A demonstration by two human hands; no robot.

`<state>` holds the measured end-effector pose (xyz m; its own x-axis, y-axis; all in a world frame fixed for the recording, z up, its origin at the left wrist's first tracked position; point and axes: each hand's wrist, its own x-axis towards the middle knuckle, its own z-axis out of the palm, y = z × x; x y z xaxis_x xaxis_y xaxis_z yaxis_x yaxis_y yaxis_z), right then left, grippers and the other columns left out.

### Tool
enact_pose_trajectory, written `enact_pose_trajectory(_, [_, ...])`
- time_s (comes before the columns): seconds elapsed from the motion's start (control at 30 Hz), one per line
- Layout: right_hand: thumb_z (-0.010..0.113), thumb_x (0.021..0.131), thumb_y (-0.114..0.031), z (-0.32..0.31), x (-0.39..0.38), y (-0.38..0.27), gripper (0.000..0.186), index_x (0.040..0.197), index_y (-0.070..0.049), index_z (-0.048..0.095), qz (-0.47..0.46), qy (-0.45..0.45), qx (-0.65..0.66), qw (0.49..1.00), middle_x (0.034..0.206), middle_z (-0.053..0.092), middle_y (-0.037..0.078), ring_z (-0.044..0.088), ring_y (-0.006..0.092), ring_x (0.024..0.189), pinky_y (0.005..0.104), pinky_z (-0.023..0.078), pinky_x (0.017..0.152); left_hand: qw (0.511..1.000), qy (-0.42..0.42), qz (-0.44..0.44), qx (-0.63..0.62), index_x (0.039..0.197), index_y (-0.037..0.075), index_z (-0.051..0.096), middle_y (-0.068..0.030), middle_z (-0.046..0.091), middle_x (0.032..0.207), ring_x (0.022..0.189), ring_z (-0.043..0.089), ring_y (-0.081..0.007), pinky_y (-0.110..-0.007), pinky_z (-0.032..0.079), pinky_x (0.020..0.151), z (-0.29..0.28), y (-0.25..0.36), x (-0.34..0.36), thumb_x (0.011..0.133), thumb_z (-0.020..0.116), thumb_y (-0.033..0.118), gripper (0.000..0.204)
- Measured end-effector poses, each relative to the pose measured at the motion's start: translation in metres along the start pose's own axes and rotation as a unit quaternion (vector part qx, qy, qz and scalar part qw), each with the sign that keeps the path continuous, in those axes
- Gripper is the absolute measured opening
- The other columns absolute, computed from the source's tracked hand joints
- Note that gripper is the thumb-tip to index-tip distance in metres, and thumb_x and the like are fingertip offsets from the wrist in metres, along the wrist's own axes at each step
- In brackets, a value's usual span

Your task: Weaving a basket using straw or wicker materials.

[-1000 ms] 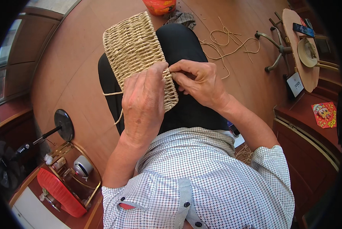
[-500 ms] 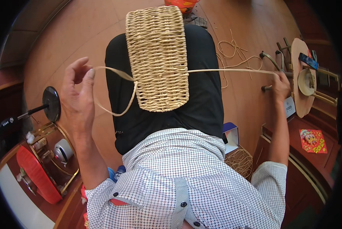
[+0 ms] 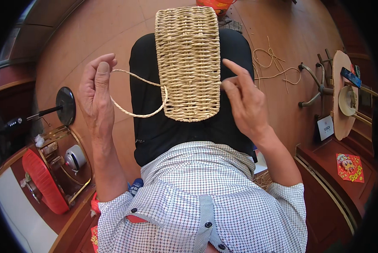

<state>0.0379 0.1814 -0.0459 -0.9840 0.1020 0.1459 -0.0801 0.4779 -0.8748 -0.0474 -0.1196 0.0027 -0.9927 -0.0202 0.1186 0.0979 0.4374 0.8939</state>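
A long woven straw panel (image 3: 189, 63) with rounded corners lies on my lap, over black trousers. From its lower left edge a loop of twisted straw cord (image 3: 143, 116) comes out toward my left hand (image 3: 97, 84). That hand is closed, with thumb and fingertips pinching the top of the loop. Beside the panel's right edge is my right hand (image 3: 247, 99). Its index finger points up and away, while thumb and middle finger come together at the edge. What they grip there, if anything, is too small to make out.
Loose straw cord (image 3: 271, 63) curls on the tiled floor to the right. Beyond it stand a metal-legged stool (image 3: 319, 88) and a round wooden board (image 3: 340, 101) with a phone (image 3: 350, 77). At left are a black round base (image 3: 66, 104) and a red fan-like appliance (image 3: 45, 181).
My right hand has come in from far right to the panel's edge, and the cord stretched out there no longer shows. My left hand still holds the loop, which now looks twisted.
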Motion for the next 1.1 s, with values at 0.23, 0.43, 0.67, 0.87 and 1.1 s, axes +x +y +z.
enact_pose_trajectory(0.23, [0.067, 0.102, -0.011, -0.040, 0.012, 0.050, 0.020, 0.121, -0.005, 0.064, 0.055, 0.117, -0.042, 0.991, 0.084, 0.059, 0.003, 0.053, 0.0099, 0.069, 0.0293, 0.047, 0.066, 0.999, 0.031, -0.010, -0.039, 0.125, -0.001, 0.072, -0.0108, 0.074, 0.115, 0.111, 0.068, -0.0194, -0.034, 0.052, 0.102, -0.008, -0.008, -0.008, 0.115, 0.051, 0.038, 0.045])
enact_pose_trajectory(0.43, [0.064, 0.101, -0.019, -0.245, -0.019, 0.239, 0.024, 0.119, -0.004, 0.070, 0.152, 0.302, -0.328, 0.882, 0.098, 0.072, 0.007, 0.068, 0.0182, 0.090, 0.0327, 0.055, 0.084, 0.992, -0.035, -0.050, -0.111, 0.124, 0.001, 0.073, -0.0080, 0.074, 0.111, 0.099, 0.068, -0.0140, -0.031, 0.054, 0.094, -0.005, -0.020, -0.009, 0.114, 0.054, 0.033, 0.039])
enact_pose_trajectory(0.67, [0.067, 0.106, -0.020, -0.143, 0.018, 0.122, 0.029, 0.132, -0.006, 0.068, 0.119, 0.149, -0.255, 0.948, 0.102, 0.073, 0.005, 0.065, 0.0128, 0.089, 0.0299, 0.052, 0.080, 0.973, -0.108, -0.125, -0.163, 0.117, 0.002, 0.073, -0.0035, 0.073, 0.101, 0.086, 0.065, -0.0077, -0.025, 0.054, 0.078, 0.031, -0.020, -0.036, 0.108, 0.066, 0.023, 0.024])
enact_pose_trajectory(0.87, [0.068, 0.105, -0.011, -0.037, 0.010, 0.015, 0.029, 0.133, -0.008, 0.068, 0.065, 0.054, -0.056, 0.995, 0.100, 0.073, 0.000, 0.063, 0.0086, 0.079, 0.0251, 0.050, 0.070, 0.967, -0.115, -0.140, -0.179, 0.110, 0.000, 0.071, -0.0010, 0.070, 0.088, 0.075, 0.063, -0.0072, -0.024, 0.052, 0.069, 0.054, -0.010, -0.051, 0.108, 0.068, 0.025, 0.025])
enact_pose_trajectory(1.1, [0.066, 0.107, -0.012, 0.002, 0.002, 0.010, 0.029, 0.135, -0.006, 0.066, 0.009, 0.018, 0.028, 0.999, 0.083, 0.067, 0.002, 0.049, 0.0072, 0.063, 0.0252, 0.043, 0.060, 0.981, -0.086, -0.125, -0.118, 0.104, 0.000, 0.068, 0.0004, 0.068, 0.085, 0.075, 0.061, -0.0054, -0.023, 0.050, 0.067, 0.063, -0.011, -0.061, 0.109, 0.065, 0.019, 0.020])
